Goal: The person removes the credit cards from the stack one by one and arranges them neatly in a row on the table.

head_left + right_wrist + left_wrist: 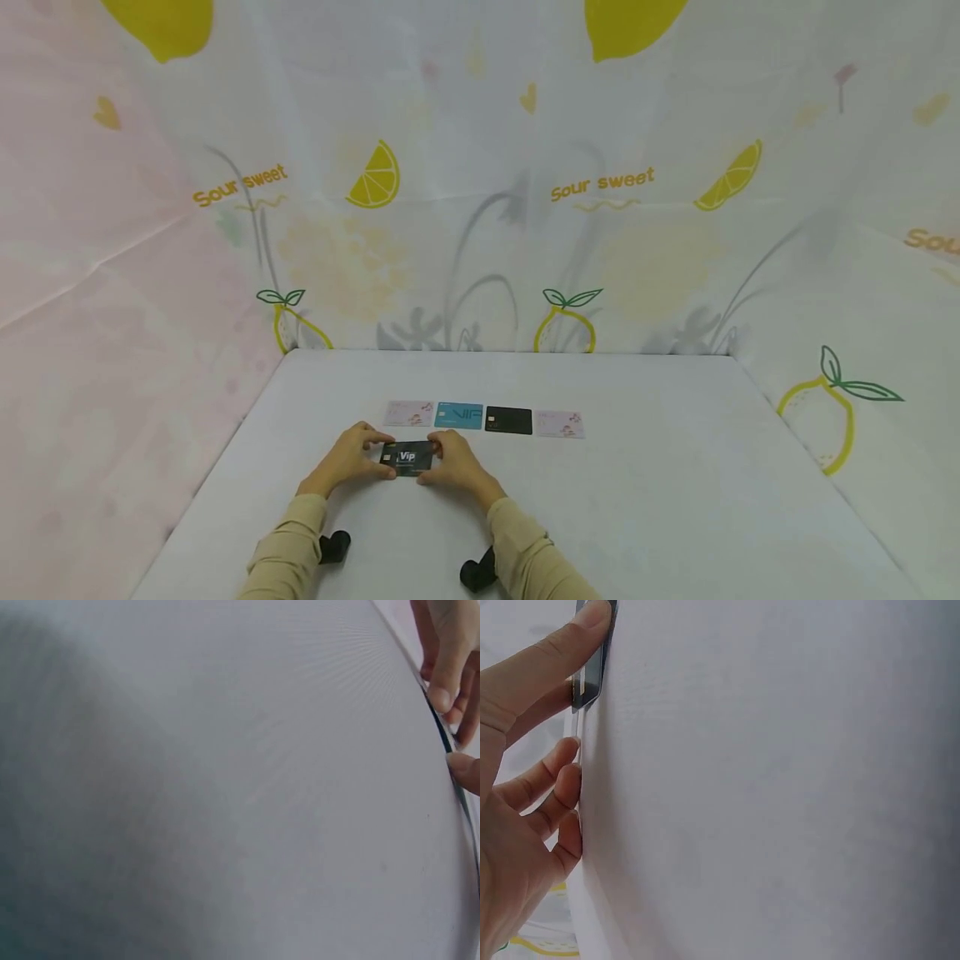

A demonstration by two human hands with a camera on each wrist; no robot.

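Note:
A black card marked "Vip" (407, 457), with a small gold chip at its left, lies between both hands near the middle of the white table in the head view. My left hand (348, 460) pinches its left end between thumb and fingers. At the opposite end my right hand (459, 467) holds the card the same way, thumb at the near edge. In the left wrist view the thumb covers part of the card (592, 675), and the other fingers bend toward the tabletop. Only the card's thin edge (442, 731) shows in the right wrist view.
Beyond the hands lies a row of cards: a pale pink one (408, 413), a blue one (459, 416), a black one (508, 421) and another pale pink one (559, 424). A lemon-print cloth (480, 250) hangs around the white table (675, 483).

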